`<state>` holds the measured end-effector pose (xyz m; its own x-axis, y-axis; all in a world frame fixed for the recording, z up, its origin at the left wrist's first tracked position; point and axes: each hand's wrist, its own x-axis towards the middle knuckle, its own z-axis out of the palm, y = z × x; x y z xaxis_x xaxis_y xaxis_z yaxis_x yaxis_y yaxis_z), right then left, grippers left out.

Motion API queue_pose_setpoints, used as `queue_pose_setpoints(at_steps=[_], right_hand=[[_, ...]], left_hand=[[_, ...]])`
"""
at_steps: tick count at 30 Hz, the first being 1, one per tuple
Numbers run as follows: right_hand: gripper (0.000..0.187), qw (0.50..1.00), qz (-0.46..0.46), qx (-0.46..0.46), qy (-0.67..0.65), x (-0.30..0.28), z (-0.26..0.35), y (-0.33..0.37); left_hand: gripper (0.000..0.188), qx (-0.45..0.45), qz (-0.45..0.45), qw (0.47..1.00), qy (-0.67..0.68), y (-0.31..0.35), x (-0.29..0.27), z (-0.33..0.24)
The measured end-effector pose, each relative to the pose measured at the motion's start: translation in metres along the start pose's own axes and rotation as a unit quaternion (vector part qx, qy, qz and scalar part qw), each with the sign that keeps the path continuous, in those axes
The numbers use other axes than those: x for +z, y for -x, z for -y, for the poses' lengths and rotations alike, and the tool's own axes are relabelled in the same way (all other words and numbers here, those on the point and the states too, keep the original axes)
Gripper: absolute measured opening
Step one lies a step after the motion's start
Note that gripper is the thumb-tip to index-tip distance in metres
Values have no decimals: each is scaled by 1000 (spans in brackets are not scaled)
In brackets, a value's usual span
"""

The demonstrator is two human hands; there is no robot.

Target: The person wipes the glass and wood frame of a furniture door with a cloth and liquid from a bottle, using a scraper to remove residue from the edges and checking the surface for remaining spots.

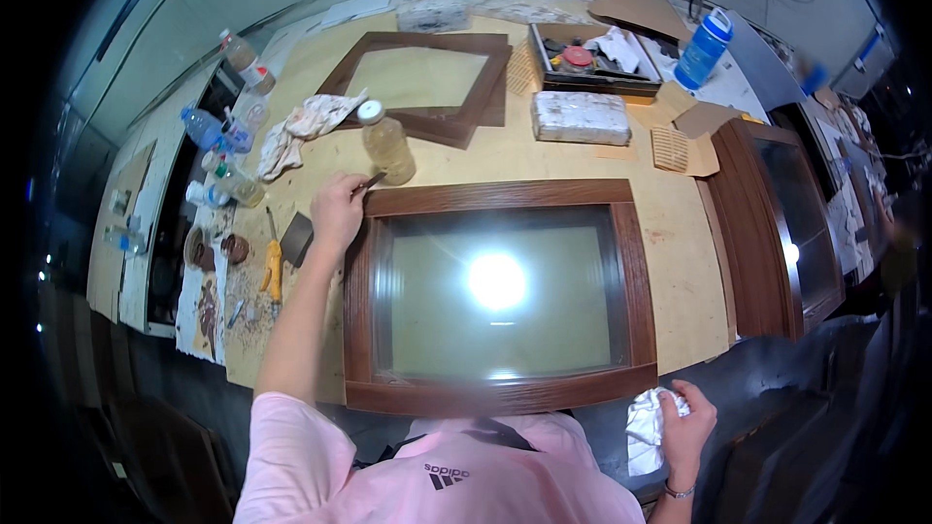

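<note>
In front of me on the table lies a brown wooden frame [495, 196] with a glass pane [437, 320] that reflects a bright lamp. My left hand [340, 213] is at its far left corner, fingers closed around a small dark brown stick [372, 180]. Just beyond that corner stands a clear bottle [388, 147] of yellowish liquid with a white cap. My right hand [687, 427], off the table's front edge by the near right corner, grips a crumpled white cloth [645, 433].
Another brown frame [354, 78] lies farther back. Left are a stained rag [306, 131], a yellow-handled tool [273, 267], a dark block [295, 238] and several bottles. At right are a wrapped white block [581, 117], an open box [592, 82], a blue bottle [704, 49] and a wooden panel [752, 233].
</note>
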<state>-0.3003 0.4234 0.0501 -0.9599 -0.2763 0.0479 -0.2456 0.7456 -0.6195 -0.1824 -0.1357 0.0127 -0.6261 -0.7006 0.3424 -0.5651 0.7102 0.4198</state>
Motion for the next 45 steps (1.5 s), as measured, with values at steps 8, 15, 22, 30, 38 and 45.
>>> queue_pose_setpoints(at_steps=[8,15,22,30,38,45], right_hand=[[19,979,-2,-202,-11,53,85,-22],[19,931,-38,-357,68,130,97,-9],[19,933,-55,-350,65,133,98,-5],[20,938,-68,-327,87,134,95,-7],[20,934,-67,-340,86,136,96,-5],[17,948,-57,-308,64,134,98,-5]], left_hand=[[16,145,103,981,77,108,-40,7],[12,59,47,997,30,46,-23,37],[13,7,43,998,55,15,-17,63],[15,-28,48,995,81,-1,-7,59],[16,-37,48,997,54,1,-18,56],[16,-74,68,995,-10,65,-30,89]])
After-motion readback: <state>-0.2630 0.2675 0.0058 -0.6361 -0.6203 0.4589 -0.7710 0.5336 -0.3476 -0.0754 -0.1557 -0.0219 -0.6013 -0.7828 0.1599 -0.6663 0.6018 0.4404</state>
